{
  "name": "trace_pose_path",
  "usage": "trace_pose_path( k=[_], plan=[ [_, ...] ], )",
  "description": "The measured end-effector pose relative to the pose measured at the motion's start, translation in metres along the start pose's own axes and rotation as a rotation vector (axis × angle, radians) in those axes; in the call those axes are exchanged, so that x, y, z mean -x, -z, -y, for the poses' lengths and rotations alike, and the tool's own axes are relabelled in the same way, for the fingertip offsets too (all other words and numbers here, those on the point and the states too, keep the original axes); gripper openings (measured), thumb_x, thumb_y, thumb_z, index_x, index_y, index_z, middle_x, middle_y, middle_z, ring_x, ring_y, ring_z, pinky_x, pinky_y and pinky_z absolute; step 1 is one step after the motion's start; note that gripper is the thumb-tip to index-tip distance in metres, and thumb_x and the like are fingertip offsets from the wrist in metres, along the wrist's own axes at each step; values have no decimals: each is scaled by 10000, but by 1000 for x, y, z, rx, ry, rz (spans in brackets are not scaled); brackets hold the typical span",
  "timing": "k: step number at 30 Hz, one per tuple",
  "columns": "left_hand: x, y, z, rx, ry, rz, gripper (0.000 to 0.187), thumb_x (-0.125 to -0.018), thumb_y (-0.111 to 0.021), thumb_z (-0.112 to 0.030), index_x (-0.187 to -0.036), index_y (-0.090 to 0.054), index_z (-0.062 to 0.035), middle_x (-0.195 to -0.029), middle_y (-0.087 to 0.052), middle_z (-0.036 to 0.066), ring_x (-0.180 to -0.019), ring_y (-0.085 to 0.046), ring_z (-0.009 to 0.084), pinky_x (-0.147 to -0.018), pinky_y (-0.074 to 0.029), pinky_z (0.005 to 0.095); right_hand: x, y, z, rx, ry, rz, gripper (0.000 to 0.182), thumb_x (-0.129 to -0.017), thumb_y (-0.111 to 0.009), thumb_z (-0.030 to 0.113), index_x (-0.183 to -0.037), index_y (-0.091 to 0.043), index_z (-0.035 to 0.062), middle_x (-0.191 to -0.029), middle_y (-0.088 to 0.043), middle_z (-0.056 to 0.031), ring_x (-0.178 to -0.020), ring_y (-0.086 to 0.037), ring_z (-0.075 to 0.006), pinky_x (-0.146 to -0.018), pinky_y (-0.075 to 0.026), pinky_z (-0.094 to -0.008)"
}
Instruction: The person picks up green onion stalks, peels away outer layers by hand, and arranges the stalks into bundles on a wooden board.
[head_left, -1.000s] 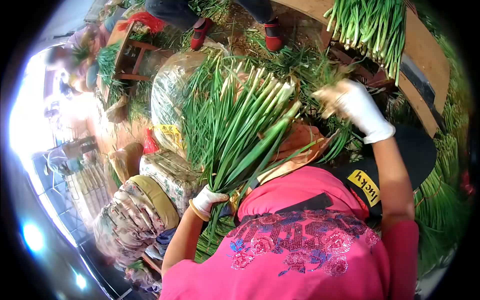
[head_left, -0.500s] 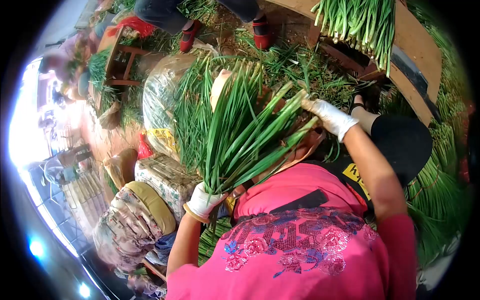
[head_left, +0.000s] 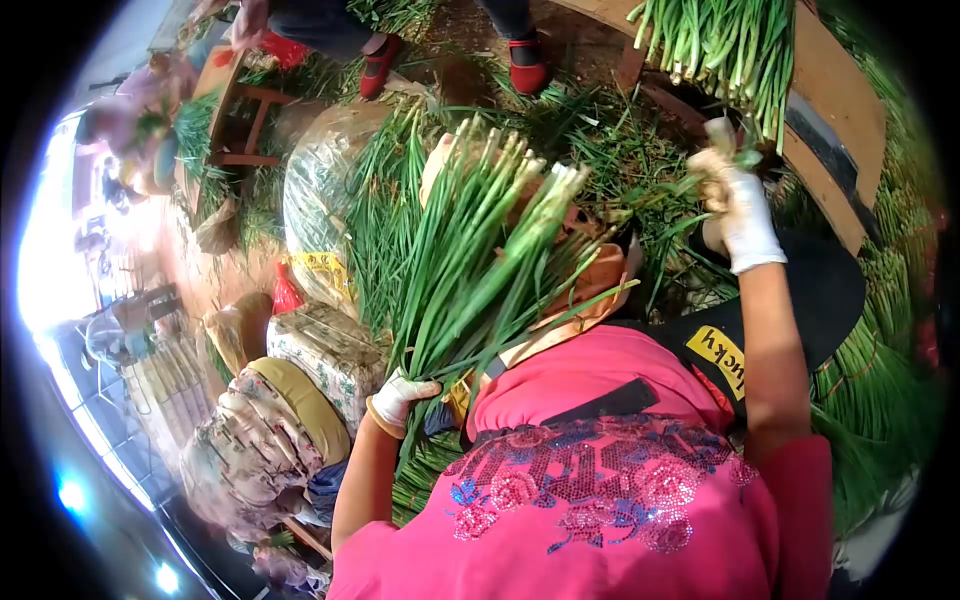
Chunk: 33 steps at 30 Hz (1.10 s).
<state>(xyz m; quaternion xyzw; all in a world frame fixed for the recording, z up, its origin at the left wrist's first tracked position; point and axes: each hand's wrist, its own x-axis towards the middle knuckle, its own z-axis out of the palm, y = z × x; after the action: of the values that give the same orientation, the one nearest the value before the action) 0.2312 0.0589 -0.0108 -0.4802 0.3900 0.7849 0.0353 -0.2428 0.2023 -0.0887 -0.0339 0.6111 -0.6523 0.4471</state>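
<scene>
The left hand (head_left: 402, 392), gloved in white, was closed tight round the leafy end of a bunch (head_left: 470, 250) of green onions, low beside the pink shirt (head_left: 590, 480), the elbow bent and the forearm rising from below. The bunch fanned up and away from that fist, its long axis leaning slightly to the right, the pale cut ends pointing up and away from the person.

The right hand (head_left: 742, 215), also gloved, was raised well off to the right of the bunch, arm stretched upward, fingers curled round a small clump of scraps (head_left: 715, 160) (roots or trimmings, I could not tell which).

Just above that hand a wooden crate (head_left: 835, 90) held more onions (head_left: 720, 45), their white ends hanging toward the hand. Beyond the left hand's bunch lay a clear plastic sack (head_left: 320, 190), packed with greens as far as I could see, and loose leaves covered the ground around it. Below and left of the left hand sat a floral bundle (head_left: 260, 440). Far above, another person's red shoes (head_left: 527, 72) stood among the litter.
</scene>
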Motion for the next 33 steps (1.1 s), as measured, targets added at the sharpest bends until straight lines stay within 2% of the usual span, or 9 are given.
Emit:
trace_pose_path(
  k=[2, 4, 7, 9, 12, 17, 28, 32, 33],
  plan=[
    [-5, 5, 7, 12, 21, 11, 642, -639, -768, -281, -1167, -570, 25, -1009, -656, 137, -693, -568, 135, -593, -429, 224, 14, -41, -11, 274, 2, 116, 261, -843, -659, 256, -1045, -645, 90, -766, -623, 72, -558, -473, 16, -403, -210, -131],
    [-5, 5, 4, 57, 67, 36, 678, -628, -778, -279, -1193, -554, 22, -1019, -655, 139, -689, -565, 121, -563, -422, 206, 11, -69, -23, 253, -284, 319, 240, -837, -688, 242, -1035, -640, 116, -800, -644, 26, -615, -551, -62, -536, -387, -182],
    [1, 2, -2, 41, 123, 48, 710, -633, -784, -265, -1231, -530, 20, -1055, -649, 131, -736, -598, 141, -576, -441, 209, 17, -103, -51, -67, -398, 385, 207, -862, -659, 287, -983, -620, 123, -737, -564, 77, -574, -494, -10, -407, -286, -167],
    [3, -7, -6, 34, 65, 35, 709, -635, -780, -301, -1219, -542, 22, -1070, -646, 137, -788, -615, 158, -593, -448, 211, 11, -108, -29, 12, -374, 32, 225, -858, -667, 305, -927, -617, 97, -815, -627, -18, -450, -397, -20, -368, -290, -167],
    [-5, 7, 14, -2, -38, 52, 698, -643, -768, -363, -1190, -564, 19, -1066, -649, 146, -866, -625, 201, -637, -461, 240, -7, -60, -4, -289, -3, 147, 270, -897, -609, 311, -966, -654, 53, -909, -670, -34, -512, -469, -8, -374, -306, -154],
    [-9, 0, 5, -23, 5, 28, 644, -649, -775, -325, -1157, -581, 20, -1029, -659, 147, -860, -623, 211, -661, -473, 265, 2, -95, -2, 384, 212, 335, 384, -775, -758, 257, -1072, -654, 37, -925, -692, -28, -844, -608, -115, -776, -483, -285],
    [-2, 3, -3, 0, 110, 14, 602, -665, -769, -174, -1216, -573, -32, -1104, -651, 73, -995, -594, 199, -906, -425, 316, -3, -101, 43, 247, 302, 264, 163, -890, -601, 136, -975, -681, 21, -902, -689, -24, -704, -567, -53, -540, -427, -214],
    [-7, 6, -3, -21, 81, 31, 571, -665, -766, -160, -1192, -586, -32, -1080, -656, 75, -949, -605, 191, -864, -444, 305, -2, -113, 9, 298, 254, 406, 293, -816, -688, 193, -1055, -663, 25, -1022, -691, -79, -901, -637, -159, -796, -485, -254],
    [-5, -3, -13, -2, 91, 49, 562, -664, -767, -156, -1183, -590, -33, -1066, -658, 73, -932, -608, 186, -844, -451, 301, 2, -115, 15, 763, 184, 355, 322, -793, -707, 192, -1061, -659, 21, -1051, -682, -97, -906, -632, -136, -806, -480, -257]
  ],
)
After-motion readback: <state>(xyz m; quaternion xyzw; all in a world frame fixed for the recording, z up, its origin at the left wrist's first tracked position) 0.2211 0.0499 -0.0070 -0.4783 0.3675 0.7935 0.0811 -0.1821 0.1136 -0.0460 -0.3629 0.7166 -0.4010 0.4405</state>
